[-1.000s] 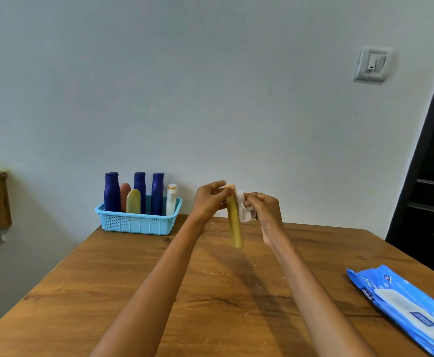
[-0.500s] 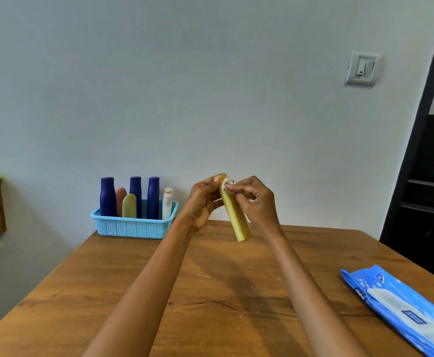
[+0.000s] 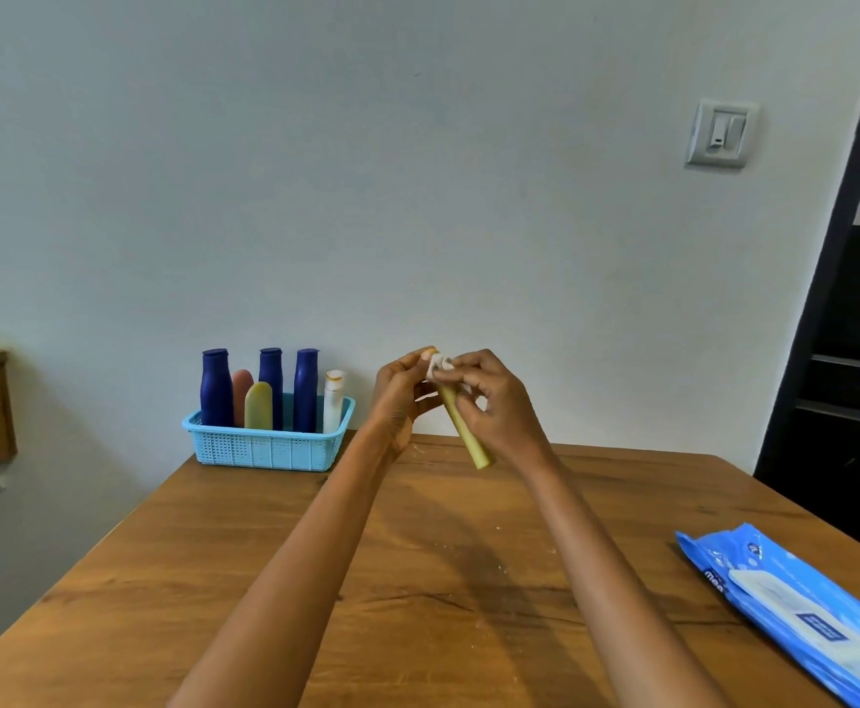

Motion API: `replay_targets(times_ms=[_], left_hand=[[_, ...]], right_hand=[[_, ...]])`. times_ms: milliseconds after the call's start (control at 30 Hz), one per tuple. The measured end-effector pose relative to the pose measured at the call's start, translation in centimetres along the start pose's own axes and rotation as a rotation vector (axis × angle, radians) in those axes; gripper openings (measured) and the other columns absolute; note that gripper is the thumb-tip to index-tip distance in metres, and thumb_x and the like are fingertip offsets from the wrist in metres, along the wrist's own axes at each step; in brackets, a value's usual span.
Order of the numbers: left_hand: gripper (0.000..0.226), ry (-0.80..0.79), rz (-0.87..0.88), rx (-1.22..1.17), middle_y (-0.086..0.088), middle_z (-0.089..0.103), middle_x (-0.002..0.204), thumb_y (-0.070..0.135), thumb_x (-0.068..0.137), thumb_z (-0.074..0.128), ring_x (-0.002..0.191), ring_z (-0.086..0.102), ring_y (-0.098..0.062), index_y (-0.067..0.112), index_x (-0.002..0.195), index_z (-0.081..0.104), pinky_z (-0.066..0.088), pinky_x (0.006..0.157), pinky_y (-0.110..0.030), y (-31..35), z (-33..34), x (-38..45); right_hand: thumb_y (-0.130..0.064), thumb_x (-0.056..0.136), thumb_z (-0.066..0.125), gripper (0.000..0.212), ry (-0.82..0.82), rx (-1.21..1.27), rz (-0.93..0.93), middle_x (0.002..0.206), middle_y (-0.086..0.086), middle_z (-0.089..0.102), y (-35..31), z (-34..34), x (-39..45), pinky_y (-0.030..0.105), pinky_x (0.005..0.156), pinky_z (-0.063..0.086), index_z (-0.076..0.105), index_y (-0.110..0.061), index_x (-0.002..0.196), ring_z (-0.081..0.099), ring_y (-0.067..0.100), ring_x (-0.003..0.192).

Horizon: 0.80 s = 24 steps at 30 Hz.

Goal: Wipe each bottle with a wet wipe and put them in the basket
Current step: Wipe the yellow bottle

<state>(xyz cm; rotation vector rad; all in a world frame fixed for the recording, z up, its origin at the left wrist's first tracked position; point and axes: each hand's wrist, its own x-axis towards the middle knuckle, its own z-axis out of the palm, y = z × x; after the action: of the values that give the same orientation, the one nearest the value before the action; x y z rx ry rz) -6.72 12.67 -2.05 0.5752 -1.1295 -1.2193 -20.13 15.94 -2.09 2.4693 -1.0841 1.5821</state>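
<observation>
Since 1 second ago the right hand (image 3: 494, 401) has come over the top of the bottle (image 3: 461, 426), and the wipe (image 3: 438, 364) has gone from the bottle's side to its cap end; the bottle now leans more, its lower end swung to the right.

Both hands hold the yellow bottle up in the air above the far part of the table (image 3: 418, 580). Its long axis runs from the upper left, at the fingertips, down to the lower right, where the free end points to the table. The left hand (image 3: 400, 396) grips the top part with curled fingers. The right hand has its fingers curled around the upper body and pinches the small white wipe against the cap. I judge that the wiping is on the cap now.

The basket (image 3: 269, 444) lies to the left of the hands, at the far left edge of the table by the wall. The left hand is nearer to it. Inside stand 6 bottles: 3 dark blue, 1 pink, 1 yellow, 1 white. Free room seems to remain only at the right end, beside the white one, so the bottle should go in upright there, I think. Between the hands and the basket nothing stands. The pack of wipes (image 3: 795, 605) lies well apart at the right edge.
</observation>
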Motion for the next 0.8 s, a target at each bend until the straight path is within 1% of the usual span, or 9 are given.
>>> replay_targets(times_ms=[100, 200, 267, 333, 400, 500, 567, 700, 800], left_hand=[[0.015, 0.062, 0.024, 0.010, -0.008, 0.066, 0.092, 0.017, 0.096, 0.050, 0.082, 0.063, -0.019, 0.013, 0.099, 0.063, 0.056, 0.067, -0.027, 0.2, -0.6, 0.1], [0.015, 0.087, 0.039, 0.007, -0.010, 0.065, 0.100, 0.018, 0.095, 0.050, 0.092, 0.062, -0.023, 0.012, 0.100, 0.063, 0.055, 0.074, -0.032, 0.3, -1.3, 0.3], [0.015, 0.105, 0.045, 0.023, -0.010, 0.065, 0.102, 0.019, 0.095, 0.051, 0.095, 0.060, -0.025, 0.011, 0.102, 0.062, 0.054, 0.076, -0.032, 0.1, -1.5, 0.4], [0.015, 0.099, 0.043, 0.017, -0.010, 0.064, 0.100, 0.019, 0.095, 0.050, 0.094, 0.060, -0.025, 0.012, 0.097, 0.063, 0.054, 0.075, -0.032, -0.2, -1.4, 0.2], [0.016, 0.081, 0.039, -0.017, -0.010, 0.064, 0.098, 0.018, 0.096, 0.048, 0.089, 0.061, -0.022, 0.012, 0.095, 0.063, 0.054, 0.075, -0.032, -0.3, -1.2, 0.0], [0.018, -0.001, 0.027, -0.057, -0.010, 0.065, 0.097, 0.014, 0.096, 0.047, 0.088, 0.062, -0.020, 0.009, 0.105, 0.061, 0.055, 0.074, -0.029, -0.3, -1.0, -0.1], [0.020, -0.080, 0.020, -0.067, -0.009, 0.065, 0.094, 0.012, 0.097, 0.044, 0.087, 0.062, -0.019, 0.008, 0.107, 0.061, 0.056, 0.073, -0.028, 0.0, -0.8, -0.2], [0.026, -0.160, 0.064, -0.110, -0.008, 0.068, 0.096, 0.012, 0.097, 0.043, 0.088, 0.066, -0.017, 0.004, 0.117, 0.058, 0.056, 0.078, -0.030, 0.6, -0.4, -0.3], [0.031, -0.128, 0.117, -0.164, -0.010, 0.068, 0.104, 0.015, 0.097, 0.042, 0.094, 0.065, -0.021, 0.001, 0.122, 0.053, 0.056, 0.078, -0.031, 0.9, -0.9, -0.3]], right_hand=[[-0.013, 0.086, 0.063, 0.018, -0.037, -0.055, -0.056, 0.099, -0.004, 0.056, 0.3, 0.3, -0.7, 0.017, 0.073, 0.050, 0.074, -0.016, 0.100, 0.055, 0.008, 0.092], [-0.020, 0.083, 0.059, 0.020, -0.067, 0.010, 0.012, 0.091, -0.008, 0.054, 0.9, 0.2, -1.4, 0.023, 0.069, 0.052, 0.075, -0.013, 0.092, 0.056, 0.011, 0.087], [-0.018, 0.083, 0.061, 0.017, -0.105, 0.021, 0.042, 0.089, -0.009, 0.054, 1.2, 0.1, -1.6, 0.024, 0.069, 0.051, 0.076, -0.013, 0.089, 0.056, 0.009, 0.086], [-0.014, 0.084, 0.064, 0.015, -0.124, -0.003, 0.032, 0.091, -0.010, 0.055, 1.4, 0.1, -1.7, 0.024, 0.069, 0.051, 0.076, -0.014, 0.093, 0.056, 0.009, 0.086], [-0.011, 0.085, 0.064, 0.023, -0.125, -0.028, 0.016, 0.099, -0.007, 0.055, 1.4, 0.2, -1.5, 0.023, 0.073, 0.052, 0.072, -0.015, 0.106, 0.056, 0.010, 0.093], [-0.014, 0.093, 0.054, 0.035, -0.111, -0.043, -0.002, 0.116, -0.002, 0.053, 1.1, 0.4, -0.9, 0.021, 0.081, 0.051, 0.059, -0.018, 0.127, 0.051, 0.008, 0.106], [-0.019, 0.097, 0.048, 0.038, -0.089, -0.031, 0.018, 0.123, -0.004, 0.050, 0.8, 0.5, -0.4, 0.018, 0.084, 0.047, 0.051, -0.023, 0.134, 0.047, 0.005, 0.112], [-0.029, 0.099, 0.043, 0.037, -0.047, 0.116, 0.138, 0.132, -0.008, 0.048, 0.9, -0.2, 0.1, 0.017, 0.090, 0.041, 0.049, -0.028, 0.136, 0.043, 0.005, 0.120], [-0.031, 0.096, 0.048, 0.030, -0.013, 0.207, 0.168, 0.121, -0.007, 0.060, 1.3, -0.8, -0.3, 0.022, 0.087, 0.044, 0.063, -0.025, 0.121, 0.052, 0.009, 0.114]])
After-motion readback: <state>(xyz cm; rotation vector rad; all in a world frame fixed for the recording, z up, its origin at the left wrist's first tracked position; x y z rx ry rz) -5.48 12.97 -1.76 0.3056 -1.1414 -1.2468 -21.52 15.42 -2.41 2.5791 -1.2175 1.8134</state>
